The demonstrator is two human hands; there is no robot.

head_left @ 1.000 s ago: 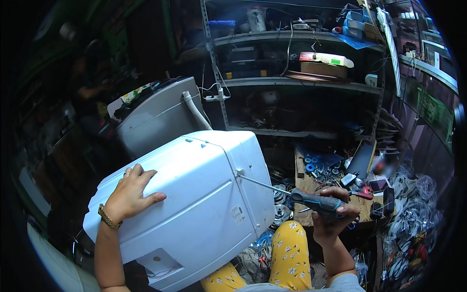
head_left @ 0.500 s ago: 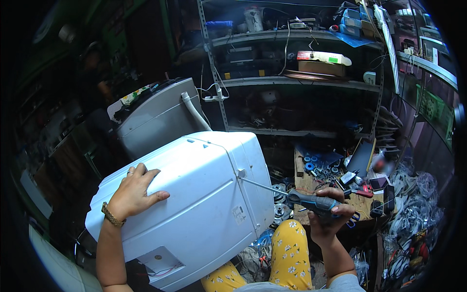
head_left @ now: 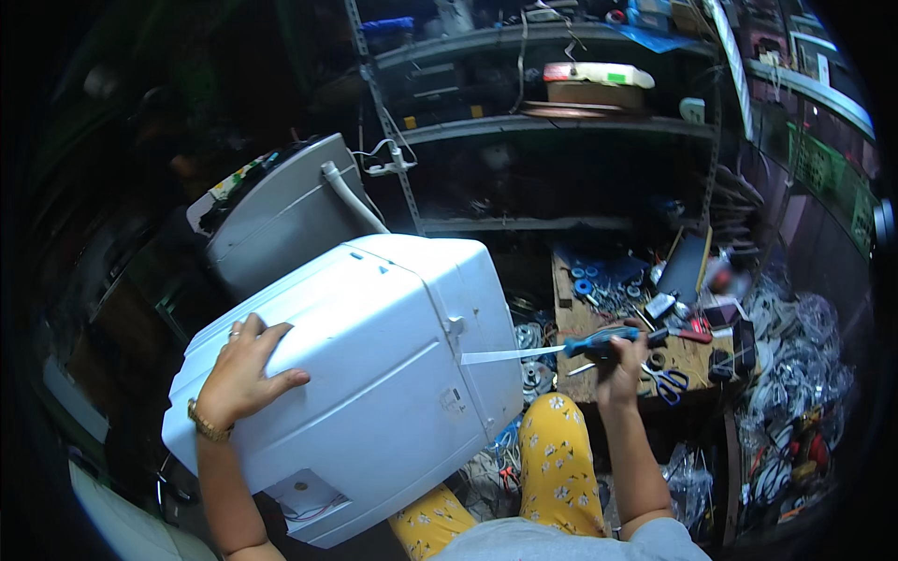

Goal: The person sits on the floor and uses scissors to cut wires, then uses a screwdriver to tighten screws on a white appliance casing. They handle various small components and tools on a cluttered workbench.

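Note:
A white plastic appliance housing [head_left: 374,374] lies tilted in front of me, against my knees. My left hand [head_left: 245,372] rests on its left part, fingers spread and thumb apart, holding nothing. In my right hand [head_left: 625,360] is a screwdriver [head_left: 591,342] with a blue and dark handle, gripped by fingers and thumb. Its shaft is smeared by motion and points left to the housing's seam, just below a small round white tab [head_left: 455,325]. Whether the tip touches the plastic, I cannot tell.
Right of my knees, a wooden bench [head_left: 697,366] bears blue-handled scissors [head_left: 668,383], blue rings and small parts. Bagged cables [head_left: 806,360] pile up at the far right. A grey machine [head_left: 281,208] with a white hose stands behind the housing. Metal shelves [head_left: 552,125] rise at the back.
The screwdriver's tip end has come down from the round tab to just below it, and its handle has risen and turned level. My left hand stays on the housing. The whole view has shifted slightly.

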